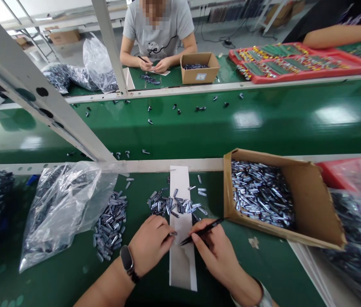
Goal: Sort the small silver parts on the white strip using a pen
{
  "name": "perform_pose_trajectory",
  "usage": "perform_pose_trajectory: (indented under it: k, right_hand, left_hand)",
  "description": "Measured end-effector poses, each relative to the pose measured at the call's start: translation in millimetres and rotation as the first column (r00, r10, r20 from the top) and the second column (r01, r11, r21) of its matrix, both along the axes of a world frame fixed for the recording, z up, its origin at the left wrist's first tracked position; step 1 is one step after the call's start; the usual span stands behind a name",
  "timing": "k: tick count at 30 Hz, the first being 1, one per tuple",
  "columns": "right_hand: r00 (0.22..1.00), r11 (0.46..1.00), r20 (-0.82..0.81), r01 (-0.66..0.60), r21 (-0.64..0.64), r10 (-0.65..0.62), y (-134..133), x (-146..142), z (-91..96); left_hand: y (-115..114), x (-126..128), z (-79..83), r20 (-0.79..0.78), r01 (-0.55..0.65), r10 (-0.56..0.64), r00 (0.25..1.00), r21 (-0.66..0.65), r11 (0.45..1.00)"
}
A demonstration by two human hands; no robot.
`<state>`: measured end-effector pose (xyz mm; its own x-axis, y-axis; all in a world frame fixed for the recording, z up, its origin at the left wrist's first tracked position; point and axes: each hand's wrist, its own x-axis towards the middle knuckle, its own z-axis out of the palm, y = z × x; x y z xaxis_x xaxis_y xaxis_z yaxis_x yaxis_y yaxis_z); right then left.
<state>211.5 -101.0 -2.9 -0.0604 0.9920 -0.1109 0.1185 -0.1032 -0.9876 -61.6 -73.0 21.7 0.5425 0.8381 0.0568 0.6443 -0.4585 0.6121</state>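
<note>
My left hand (151,241), with a dark band on its wrist, pinches a small shiny grey piece (173,233) between thumb and fingertips. Black tweezers (203,230) are in my right hand (217,251), their points aimed left and down over a white strip (183,264). The tips are close to the pinched piece, and I cannot see them touching it. Just beyond my hands, a loose pile of similar grey pieces (164,204) lies across the strip and on the green table. Fine details of the pieces are too small to make out.
Left of my hands lie another pile (110,226) and a clear plastic bag (68,209). A cardboard box (308,200) full of pieces stands at right. Beyond a white rail, scattered pieces dot a green belt (199,132). Across it, a person (159,38) works near a red tray (295,62).
</note>
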Motion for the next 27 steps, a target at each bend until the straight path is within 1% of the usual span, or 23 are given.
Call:
perform_pose_trajectory:
  k: [3, 6, 9, 12, 15, 18, 22, 24, 27]
  right_hand:
    - [1.000, 1.000, -0.011, -0.024, 0.011, 0.024, 0, 1, -0.2]
    - [1.000, 1.000, -0.011, -0.014, 0.021, 0.014, 1, -1, 0.5]
    - [0.999, 0.996, -0.007, 0.052, 0.072, -0.052, 3, -8, 2.2]
    - [0.995, 0.989, -0.007, 0.102, 0.106, -0.102, 4, -16, 3.9]
    - [0.992, 0.988, -0.007, 0.128, 0.081, -0.128, 4, -18, 5.1]
    - [0.985, 0.985, -0.016, 0.171, 0.025, -0.171, 5, -11, 5.6]
    - [0.989, 0.990, -0.035, 0.139, -0.040, -0.140, 8, -1, 6.1]
    - [0.992, 0.992, -0.023, 0.124, -0.036, -0.125, 9, -2, 6.3]
    - [0.984, 0.984, 0.005, 0.178, 0.007, -0.178, 10, -11, 6.0]
  left_hand:
    - [-1, -2, -3.2, -0.002, -0.045, 0.045, 0.999, 0.006, 0.999]
    - [-1, -3, -4.6, -0.005, -0.081, 0.081, 0.997, -0.029, 0.996]
    - [-1, -2, -4.3, -0.009, -0.066, 0.065, 0.998, -0.093, 0.993]
    - [-2, 1, -5.7, -0.003, -0.036, 0.036, 0.999, -0.109, 0.993]
    - [-3, 4, -8.7, 0.005, -0.022, 0.023, 1.000, -0.087, 0.996]
    - [-3, 4, -10.9, 0.013, -0.012, 0.013, 1.000, -0.078, 0.997]
    - [-2, 2, -12.6, 0.029, -0.011, 0.012, 1.000, -0.046, 0.999]
    - [-2, 2, -13.0, 0.031, -0.003, 0.004, 1.000, -0.038, 0.999]
    - [-2, 2, -12.4, 0.026, 0.008, -0.007, 1.000, -0.046, 0.999]
